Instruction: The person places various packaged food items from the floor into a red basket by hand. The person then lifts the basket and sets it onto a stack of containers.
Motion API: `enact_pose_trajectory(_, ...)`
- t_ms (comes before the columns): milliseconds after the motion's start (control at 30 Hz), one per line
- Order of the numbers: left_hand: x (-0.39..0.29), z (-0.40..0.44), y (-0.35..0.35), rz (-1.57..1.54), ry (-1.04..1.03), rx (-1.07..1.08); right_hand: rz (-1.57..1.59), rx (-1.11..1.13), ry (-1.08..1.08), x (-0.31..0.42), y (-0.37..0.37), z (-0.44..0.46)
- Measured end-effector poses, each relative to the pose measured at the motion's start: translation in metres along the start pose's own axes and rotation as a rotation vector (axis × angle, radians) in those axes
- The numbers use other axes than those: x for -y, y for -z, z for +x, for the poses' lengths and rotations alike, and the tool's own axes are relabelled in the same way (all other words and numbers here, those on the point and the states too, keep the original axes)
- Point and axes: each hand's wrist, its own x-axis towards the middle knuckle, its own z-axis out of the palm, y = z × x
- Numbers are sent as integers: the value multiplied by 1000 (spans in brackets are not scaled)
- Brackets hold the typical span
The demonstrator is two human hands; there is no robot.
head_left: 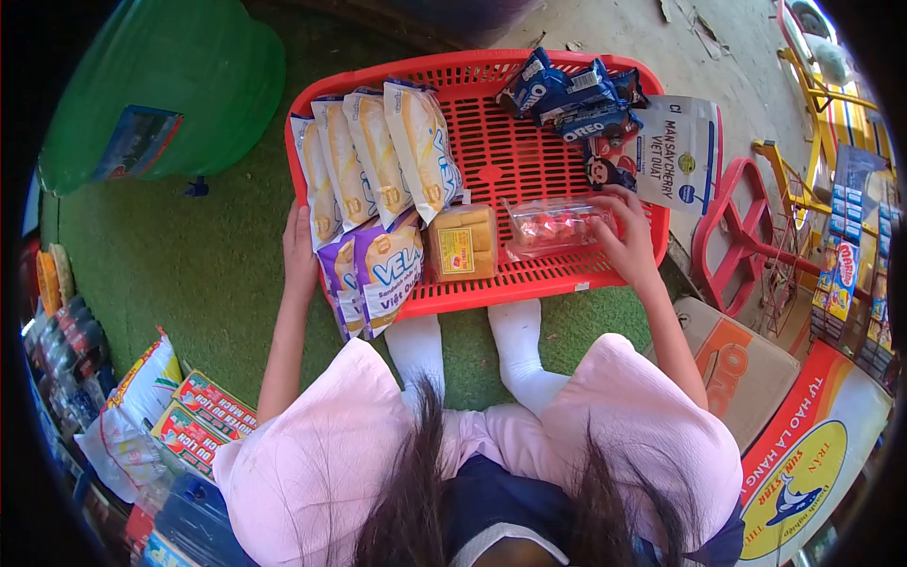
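A red plastic basket (489, 173) with slotted sides lies in front of me. My left hand (301, 248) is at its left rim, fingers curled against the edge and partly hidden. Beside that hand, two purple-and-white Vela sandwich packs (389, 265) lie below a row of several yellow-and-white packs (420, 151). My right hand (627, 234) curls its fingers and thumb over the right end of a clear plastic pack (548, 228) with red pieces inside. Left of this pack sits a yellow-brown bread pack (464, 244). Blue Oreo packs (584, 99) and a white-and-red cherry-blueberry pouch (673, 151) fill the upper right corner.
Green turf (179, 255) lies under the basket. A large green container (170, 85) stands at the upper left. To the right are a red plastic frame (732, 236), a cardboard box (737, 364) and a rack of small packs (841, 274). Red-and-yellow boxes (200, 425) lie at lower left.
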Motion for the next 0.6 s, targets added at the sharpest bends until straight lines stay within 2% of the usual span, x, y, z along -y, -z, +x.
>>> enact_pose_trajectory(100, 2, 1, 1, -14, 10, 5, 28, -23, -31, 2, -3, -3)
enact_pose_trajectory(167, 5, 2, 3, -21, 10, 8, 104, -19, -176, 0, -4, -5)
enact_pose_trajectory(300, 7, 2, 3, -23, 10, 5, 121, -83, -187, -4, -6, -8)
enact_pose_trajectory(400, 4, 1, 2, -19, 13, -3, -4, -146, -156, -10, -9, -10)
enact_pose_trajectory(500, 2, 1, 1, -3, 10, 2, 111, -192, -168, -10, -11, -9)
enact_pose_trajectory(567, 1, 0, 1, -5, 12, 4, 318, -130, -353, -8, -10, -8)
enact_pose_trajectory(600, 0, 0, -1, -3, 15, -10, 318, -130, -352, -9, -10, -7)
